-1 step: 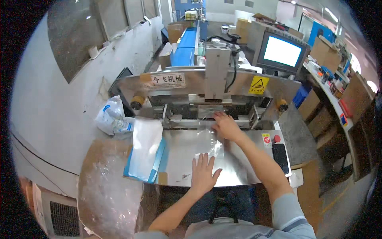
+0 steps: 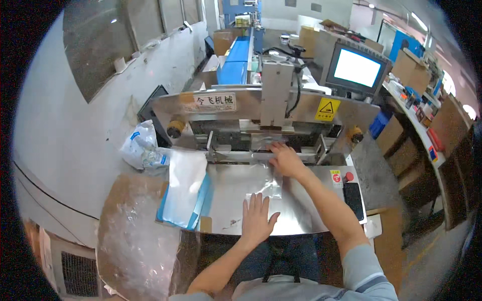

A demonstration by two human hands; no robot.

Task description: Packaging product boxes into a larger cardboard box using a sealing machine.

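A clear plastic bag (image 2: 271,187) lies on the shiny steel worktop (image 2: 301,208) of a machine, its far end reaching under the machine's upright grey column (image 2: 276,95). My left hand (image 2: 257,220) rests flat at the bag's near edge, fingers spread and pointing away from me. Farther in, my right hand (image 2: 285,159) is stretched out with its fingers on the far part of the bag, beside the slot in the machine. Its fingertips are partly hard to make out against the plastic. Neither hand grips anything.
A blue box with white sheets (image 2: 187,188) stands left of the worktop, beside a cardboard box of clear plastic (image 2: 138,226). A white plastic bag (image 2: 140,148) sits by the wall. At the right are a red button (image 2: 349,176), a dark phone (image 2: 353,200) and a lit screen (image 2: 357,67).
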